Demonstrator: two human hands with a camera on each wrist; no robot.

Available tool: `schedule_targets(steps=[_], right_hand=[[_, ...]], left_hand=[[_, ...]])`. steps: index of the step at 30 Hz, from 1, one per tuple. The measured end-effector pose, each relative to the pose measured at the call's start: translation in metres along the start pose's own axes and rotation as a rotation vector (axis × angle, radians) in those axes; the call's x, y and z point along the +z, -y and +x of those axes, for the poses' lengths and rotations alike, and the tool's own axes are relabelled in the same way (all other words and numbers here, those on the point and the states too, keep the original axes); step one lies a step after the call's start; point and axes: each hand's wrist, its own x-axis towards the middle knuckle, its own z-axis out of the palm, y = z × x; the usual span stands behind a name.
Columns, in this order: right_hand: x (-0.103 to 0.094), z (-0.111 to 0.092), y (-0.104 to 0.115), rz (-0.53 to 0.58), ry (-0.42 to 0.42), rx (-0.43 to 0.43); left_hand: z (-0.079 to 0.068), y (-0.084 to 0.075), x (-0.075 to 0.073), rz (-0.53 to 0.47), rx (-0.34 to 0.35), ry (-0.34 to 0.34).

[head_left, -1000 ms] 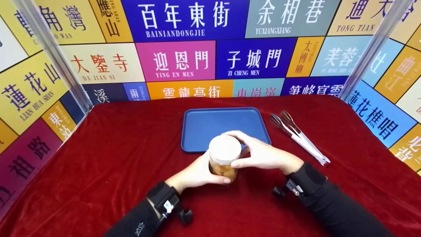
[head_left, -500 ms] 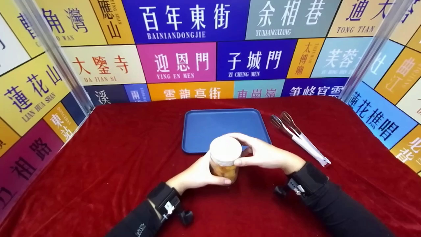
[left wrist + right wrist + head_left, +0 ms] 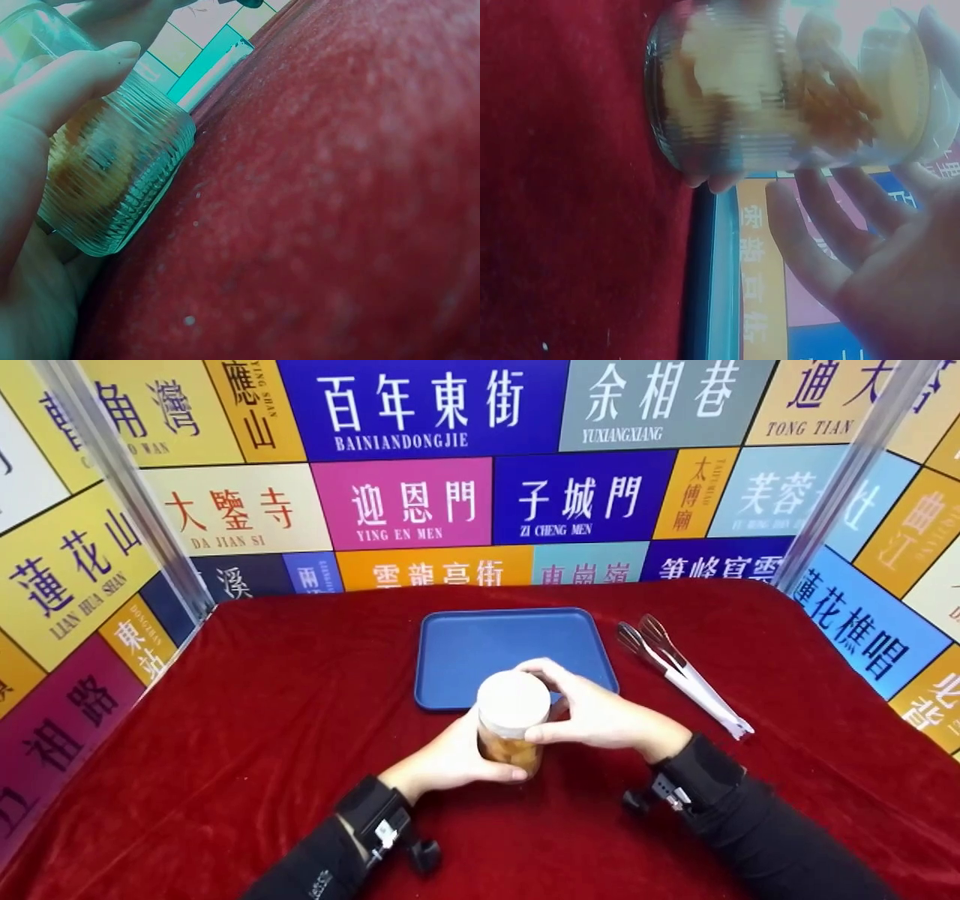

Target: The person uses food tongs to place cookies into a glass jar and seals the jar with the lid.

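Observation:
A clear ribbed jar [image 3: 511, 751] with a white lid [image 3: 514, 701] stands upright in front of the tray. My left hand [image 3: 446, 754] grips the jar's body from the left, thumb across its front. Curved round the lid's right side are the fingers and thumb of my right hand [image 3: 592, 712]. In the left wrist view, a yellow-brown ring-shaped piece [image 3: 101, 161] shows through the jar wall. Several pale and brown pieces [image 3: 836, 97] appear inside it in the right wrist view. What food they are, I cannot tell. Whether the lid is loose is also unclear.
Behind the jar lies a blue tray [image 3: 510, 649]. To its right are tongs [image 3: 682, 671] with white handles and brown ends. Red cloth [image 3: 285, 697] covers the table, and metal posts [image 3: 847, 480] rise at its far corners before a sign-covered wall.
My right hand's thumb has shifted slightly along the lid's rim, to the right and then back left. My left hand and the jar stay nearly in place.

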Motion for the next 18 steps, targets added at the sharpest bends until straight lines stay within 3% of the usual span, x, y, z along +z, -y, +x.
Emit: schedule_targets(steps=[10,18], right_hand=[[0.0007,-0.0004,0.0009,-0.025,-0.003,0.009],[-0.0075,-0.0018,-0.0044,0.102,0.102,-0.039]], left_hand=[[0.0004,-0.0004,-0.0003,0.028,-0.006,-0.006],[0.0004,0.0003,-0.0002,0.011,0.008,0.005]])
